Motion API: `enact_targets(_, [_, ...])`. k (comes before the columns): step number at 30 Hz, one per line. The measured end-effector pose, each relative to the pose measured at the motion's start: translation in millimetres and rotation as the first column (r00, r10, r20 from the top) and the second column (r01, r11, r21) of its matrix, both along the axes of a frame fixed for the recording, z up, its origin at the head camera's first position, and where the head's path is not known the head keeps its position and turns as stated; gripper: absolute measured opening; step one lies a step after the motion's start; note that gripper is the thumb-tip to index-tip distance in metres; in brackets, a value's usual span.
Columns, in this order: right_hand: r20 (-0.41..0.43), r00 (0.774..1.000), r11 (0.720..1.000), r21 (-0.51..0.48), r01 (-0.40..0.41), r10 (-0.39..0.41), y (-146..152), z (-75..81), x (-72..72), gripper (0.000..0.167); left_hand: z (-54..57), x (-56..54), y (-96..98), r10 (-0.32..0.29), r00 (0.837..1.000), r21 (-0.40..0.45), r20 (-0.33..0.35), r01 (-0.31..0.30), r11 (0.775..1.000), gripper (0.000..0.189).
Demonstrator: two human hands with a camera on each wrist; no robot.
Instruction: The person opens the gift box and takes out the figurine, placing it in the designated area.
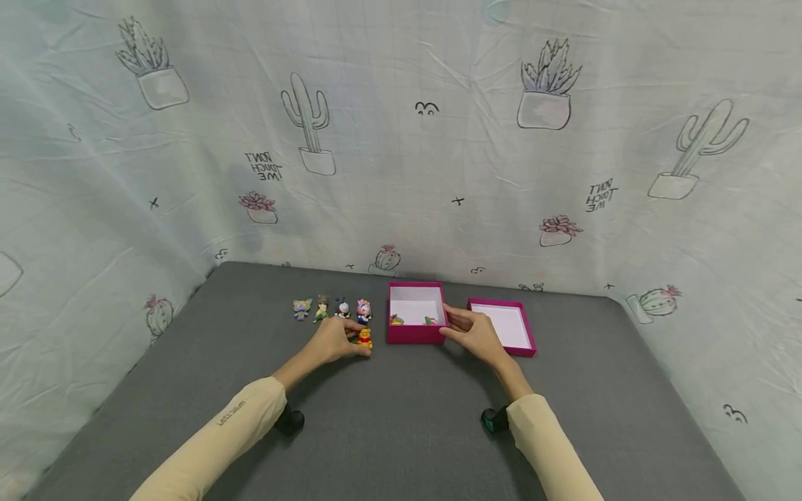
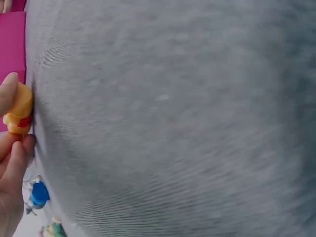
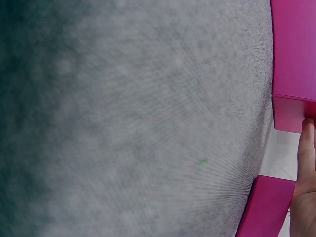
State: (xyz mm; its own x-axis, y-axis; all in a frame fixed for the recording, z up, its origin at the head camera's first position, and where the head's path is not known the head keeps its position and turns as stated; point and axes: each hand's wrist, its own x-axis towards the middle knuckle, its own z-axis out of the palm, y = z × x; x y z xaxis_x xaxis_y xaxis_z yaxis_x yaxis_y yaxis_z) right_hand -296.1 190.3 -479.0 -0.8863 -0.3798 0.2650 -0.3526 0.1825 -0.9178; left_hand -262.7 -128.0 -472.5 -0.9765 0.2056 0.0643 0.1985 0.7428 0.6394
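Between thumb and fingertips, my left hand (image 1: 332,339) pinches a small yellow bear figurine (image 1: 365,339) in a red shirt. The same bear figurine (image 2: 19,108) shows at the left edge of the left wrist view, low by the cloth. Just right of it stands an open magenta box (image 1: 416,335) with a white inside. Two small figures lie in the box: a yellowish one (image 1: 396,319) and a red-and-green one (image 1: 430,321). My right hand (image 1: 473,334) rests against the box's right side, a straight finger (image 3: 307,143) touching the wall in the right wrist view.
Behind my left hand stand several figurines in a row: a pastel cat-like one (image 1: 302,309), a green one (image 1: 321,308), a black-and-white one (image 1: 342,309) and a pink-and-blue one (image 1: 364,311). The box's lid (image 1: 521,351) lies inside-up to the right. Grey cloth (image 1: 401,424) covers the table.
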Motion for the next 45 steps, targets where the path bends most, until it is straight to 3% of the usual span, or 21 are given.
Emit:
enact_targets(5, [0.009,1.0,1.0,0.005,-0.007,0.007,0,-2.5,0.9,0.054,2.6,1.0,1.9,0.008,0.999,-0.043,0.032,-0.006,0.999,0.055])
enact_targets(11, [0.003,1.0,1.0,0.01,-0.001,0.001,-1,-1.1,2.6,0.054,3.1,3.3,-0.1,0.002,1.0,-0.059,0.021,-0.001,0.998,0.06])
enact_targets(22, [0.0,1.0,1.0,0.008,0.004,-0.004,0,2.3,2.4,0.053,11.3,5.9,-5.9,-0.013,0.999,-0.006,0.033,0.013,1.0,0.067])
enact_targets(26, [-0.011,1.0,1.0,0.011,0.002,-0.002,0,1.1,2.1,0.054,19.1,7.7,-10.6,0.001,1.0,0.068,0.015,-0.002,0.998,0.056])
enact_targets(31, [-0.014,1.0,1.0,0.004,-0.005,0.005,-1,-0.4,2.1,0.053,29.8,9.3,-13.4,-0.01,0.995,0.254,-0.094,0.034,0.967,0.027])
enact_targets(35, [-0.015,1.0,1.0,0.009,0.001,-0.001,0,-0.5,2.0,0.054,38.4,5.1,-8.6,0.041,0.984,0.344,-0.173,0.022,0.939,0.021])
enact_targets(40, [-0.015,1.0,1.0,0.024,0.007,-0.007,0,1.0,2.3,0.054,49.1,-0.9,2.8,0.127,0.978,0.443,-0.163,-0.043,0.896,0.022])
enact_targets(45, [-0.01,1.0,1.0,0.026,0.011,-0.01,0,0.3,2.1,0.053,57.5,-6.0,15.1,0.177,0.968,0.493,-0.178,-0.069,0.867,0.023])
